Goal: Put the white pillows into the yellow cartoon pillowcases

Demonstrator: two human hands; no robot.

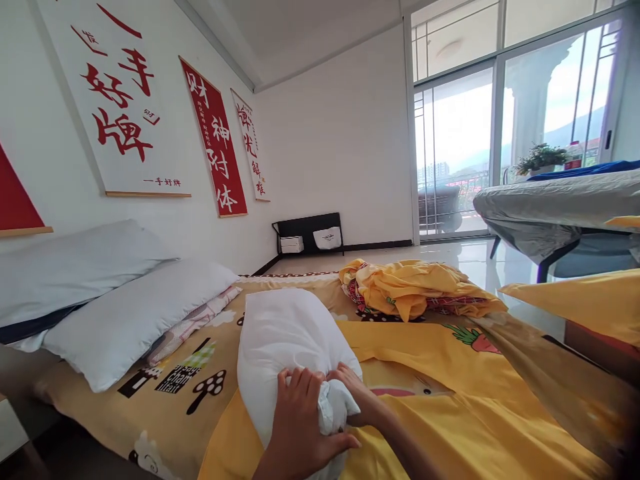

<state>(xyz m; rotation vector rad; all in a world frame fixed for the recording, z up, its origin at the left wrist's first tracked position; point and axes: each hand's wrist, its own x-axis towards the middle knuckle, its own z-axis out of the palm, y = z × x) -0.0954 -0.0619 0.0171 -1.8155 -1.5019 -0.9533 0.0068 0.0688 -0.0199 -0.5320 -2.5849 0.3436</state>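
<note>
A white pillow lies lengthwise on the bed, its near end bunched up and creased. My left hand grips that near end, with the fingers curled over the top and the thumb pointing right. From the other side, my right hand clasps the same bunched part, and the fabric hides some of its fingers. Under and beside the pillow spreads a yellow cloth with a printed carrot-like figure and an eye.
Two other white pillows rest at the left by the wall. A crumpled yellow cloth with a red patterned part sits at the bed's far side. Beyond stand a low black rack and, at right, a covered table with a chair.
</note>
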